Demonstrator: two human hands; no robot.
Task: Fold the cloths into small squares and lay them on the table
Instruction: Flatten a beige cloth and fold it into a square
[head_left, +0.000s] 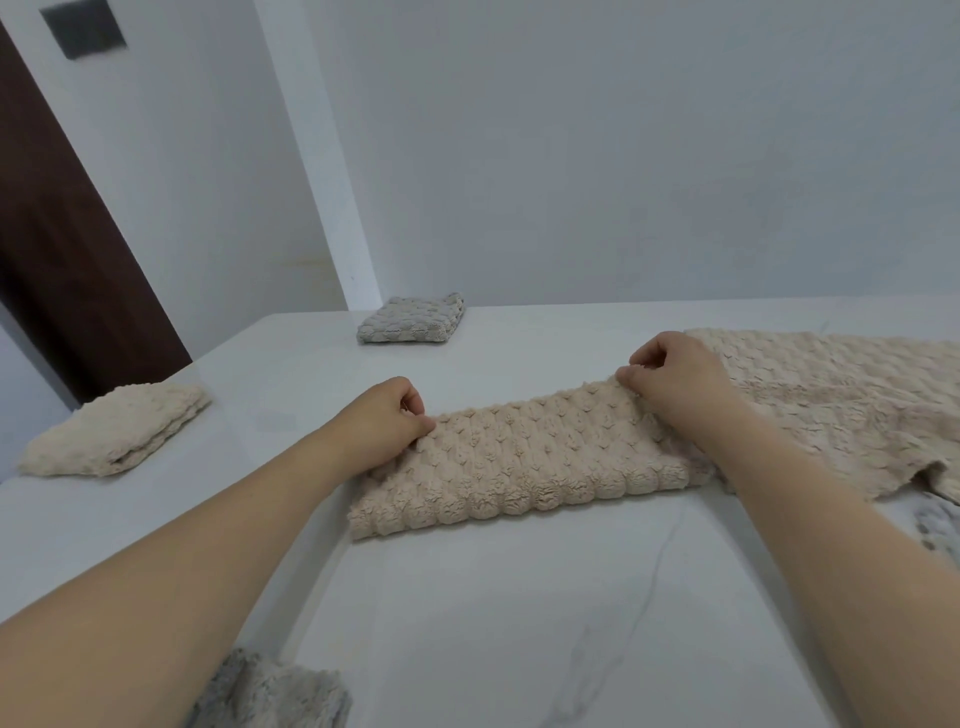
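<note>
Beige bobble-textured cloth (524, 462) lies between my two hands on the white marble-look table (519, 623), folded into a long band. My left hand (384, 421) pinches its far left corner, thumb and curled fingers closed on the edge. My right hand (675, 374) pinches the far right corner the same way, fingers curled over the top edge, which is lifted slightly off the table there. The fold nearest me runs straight between my forearms.

Just beyond and to the right of my right hand: a second beige cloth (841, 405), spread out flat and unfolded, its near edge touching or tucked under the band's right end; I cannot tell which.

Well beyond my left hand, by the wall: a grey folded square (410, 319). Far out to the left of my left hand, near the table edge: a cream folded square (117, 431).

Under my left forearm, at the near edge: a grey fluffy cloth (270, 693), partly hidden. Under my right forearm, a bit of grey-white cloth (930, 525), mostly out of view.

No containers in sight.
</note>
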